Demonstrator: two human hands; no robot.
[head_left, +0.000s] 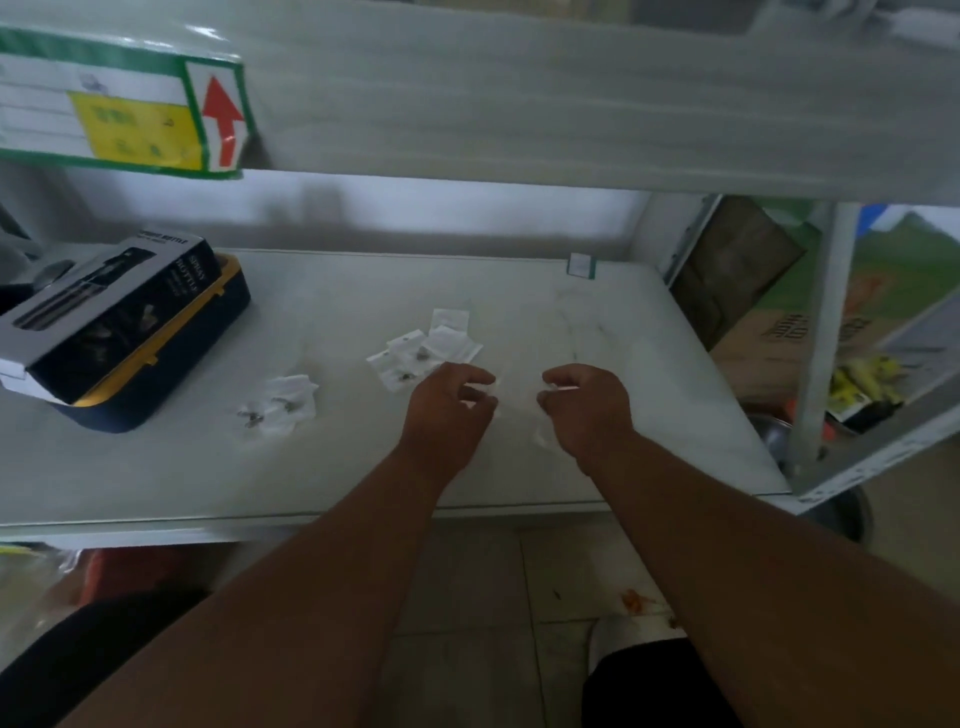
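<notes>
My left hand (448, 408) and my right hand (587, 405) hover close together over the white shelf board (597, 322), fingers curled. Each pinches an edge of what looks like a small clear plastic bag (519, 410) stretched between them; it is blurred and nearly see-through. Just beyond my left hand lies a loose heap of small white-topped bags (431, 345) holding dark little parts. A second small heap of such bags (278, 402) lies further left.
A black spray-bottle box (104, 306) sits on a navy and yellow case (171, 374) at the left. The upper shelf carries a green label with a red arrow (221, 119). A metal post (826, 338) and cardboard boxes (769, 338) stand at the right.
</notes>
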